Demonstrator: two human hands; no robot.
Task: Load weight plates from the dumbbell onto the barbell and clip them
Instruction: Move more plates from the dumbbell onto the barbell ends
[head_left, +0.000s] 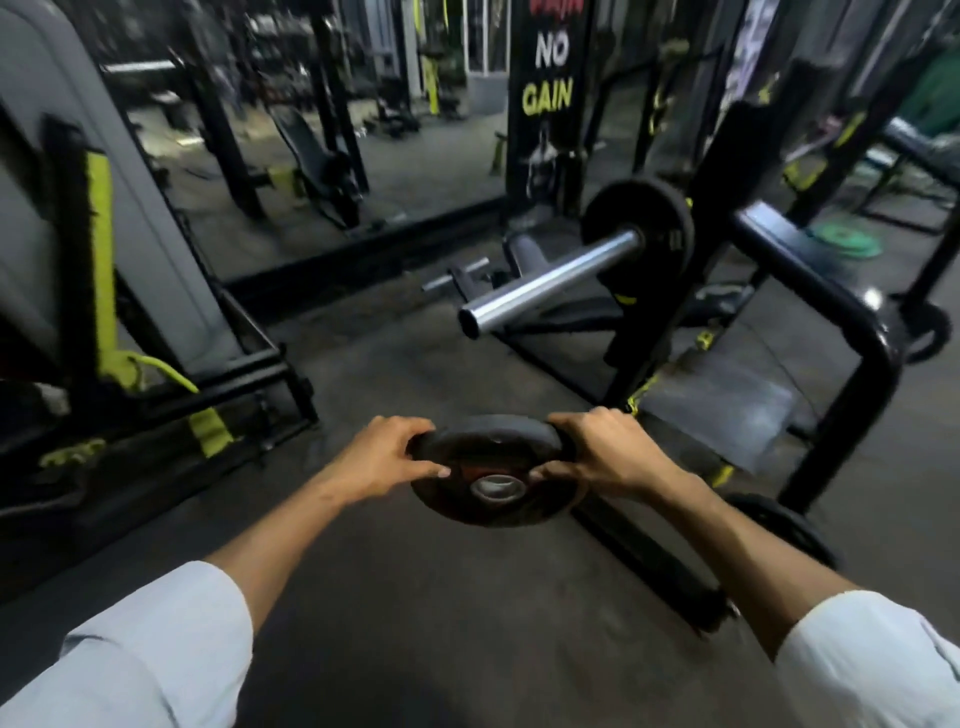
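Both hands carry one weight plate toward the bare end of the barbell.

Left hand (387, 457) curls around the plate (493, 470) at its nine o'clock edge, right hand (605, 454) at three o'clock, fingers wrapped over the rim; the plate lies nearly flat between them, its center hole facing up, probably to share the load evenly. At one o'clock, well apart, the barbell sleeve (550, 283) sticks out empty, one plate already on it (641, 234) farther in. No clip visible.

dark gym floor (426, 597), mirrored wall (363, 130)
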